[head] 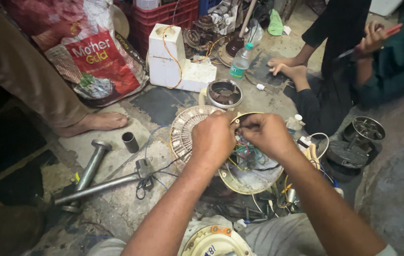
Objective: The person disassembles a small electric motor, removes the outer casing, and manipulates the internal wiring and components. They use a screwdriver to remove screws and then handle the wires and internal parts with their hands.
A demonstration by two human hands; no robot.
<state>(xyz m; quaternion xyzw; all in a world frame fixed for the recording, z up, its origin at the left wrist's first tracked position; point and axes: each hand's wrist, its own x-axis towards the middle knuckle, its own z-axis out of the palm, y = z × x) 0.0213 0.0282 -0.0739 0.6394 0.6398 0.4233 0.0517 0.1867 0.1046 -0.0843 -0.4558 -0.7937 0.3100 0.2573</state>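
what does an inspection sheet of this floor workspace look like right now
surface: bare, stained concrete floor
job's things: round motor housing with coloured wires under both hands; ribbed round disc beside it
clutter: metal pipes, white appliance base, plastic bottle, printed sack
grippers: left hand and right hand pinch a thin yellow wire
cables: loose wires in the housing and beside it
surroundings: another person's bare foot; seated person opposite

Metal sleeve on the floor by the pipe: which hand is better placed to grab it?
Probably left. The left hand sits nearer the short metal sleeve, which stands to its left. The right hand is on the far side, and both hands pinch the wires over the round fan housing.
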